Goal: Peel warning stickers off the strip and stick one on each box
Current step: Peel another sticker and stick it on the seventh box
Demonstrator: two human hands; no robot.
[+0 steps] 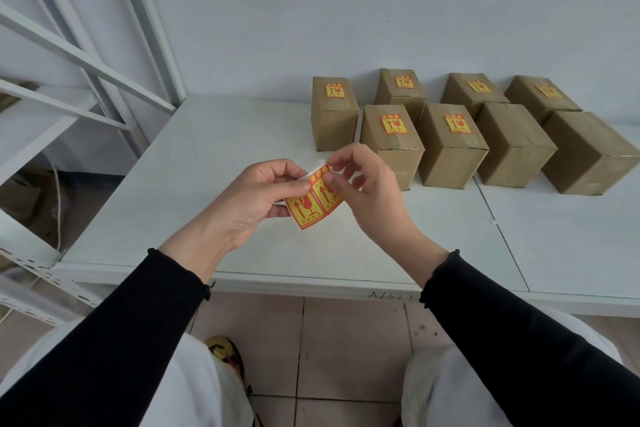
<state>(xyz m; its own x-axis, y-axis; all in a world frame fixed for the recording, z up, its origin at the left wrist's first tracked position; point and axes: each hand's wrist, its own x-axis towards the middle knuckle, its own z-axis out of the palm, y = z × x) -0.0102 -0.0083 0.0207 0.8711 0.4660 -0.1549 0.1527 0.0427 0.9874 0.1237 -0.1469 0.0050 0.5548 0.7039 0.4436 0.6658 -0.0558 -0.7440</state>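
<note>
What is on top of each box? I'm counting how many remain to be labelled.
Six boxes carry a sticker on top. Two do not: the front-row box and the far-right box show bare cardboard tops. What is inside any box cannot be seen.

Both black-sleeved arms forward, left hand [258,198] and right hand [363,184] close together, fingertips in pinching grip.

Head-worn, looking forward and steeply down over a white counter [214,156] from close above, toward the wall behind; single view.
</note>
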